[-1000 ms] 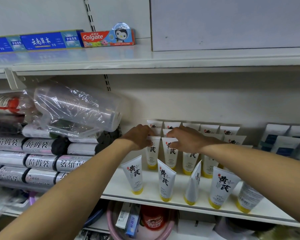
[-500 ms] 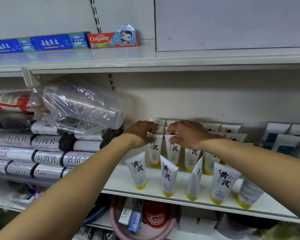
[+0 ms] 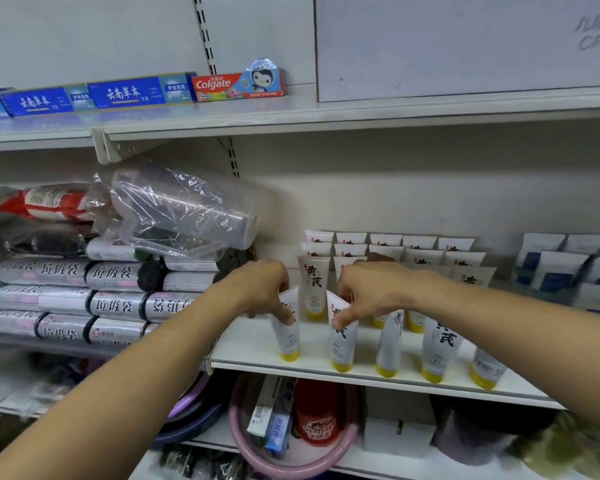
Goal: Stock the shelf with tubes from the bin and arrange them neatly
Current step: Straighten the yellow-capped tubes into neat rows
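Observation:
White tubes with yellow caps stand cap-down in rows on the middle shelf [image 3: 250, 344]. My left hand [image 3: 264, 289] pinches the flat top of the front-left tube [image 3: 288, 337]. Beside it, my right hand [image 3: 368, 289] pinches the top of the second front tube [image 3: 342, 344]. Three more front-row tubes [image 3: 439, 344] stand to the right, the last one turned with its barcode outward. Behind my hands, several rows of the same tubes [image 3: 314, 282] reach back to the wall.
Stacked rolls of bin bags [image 3: 115, 303] and a clear plastic-wrapped bundle [image 3: 184, 209] crowd the shelf to the left. Toothpaste boxes [image 3: 236, 83] sit on the shelf above. A pink basin [image 3: 291, 465] with boxes stands on the shelf below. Blue-and-white packs [image 3: 565, 268] stand at the right.
Both hands have come forward from the back rows to the front row and taken hold of the two leftmost front tubes.

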